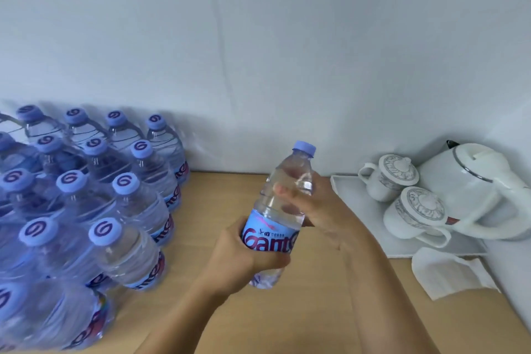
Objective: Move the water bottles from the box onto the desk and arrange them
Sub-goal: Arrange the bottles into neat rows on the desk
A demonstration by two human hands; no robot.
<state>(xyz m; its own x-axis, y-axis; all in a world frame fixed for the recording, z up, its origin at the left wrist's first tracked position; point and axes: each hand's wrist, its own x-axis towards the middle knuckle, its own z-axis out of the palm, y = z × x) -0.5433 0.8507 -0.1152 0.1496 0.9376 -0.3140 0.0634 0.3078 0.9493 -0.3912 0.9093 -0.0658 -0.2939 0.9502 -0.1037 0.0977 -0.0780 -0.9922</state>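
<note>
A clear water bottle (283, 204) with a pale blue cap and a blue label is held tilted above the wooden desk (301, 310). My left hand (244, 259) grips its lower half around the label. My right hand (319, 210) holds its upper body from behind, fingers curled round it. Several matching bottles (86, 210) stand in close rows on the left of the desk, against the wall. No box is in view.
A white tray (342, 184) at the right back carries two lidded white cups (396, 175) and a white kettle (471, 181). A folded white cloth (448, 273) lies in front of the tray. White walls close off the back and right.
</note>
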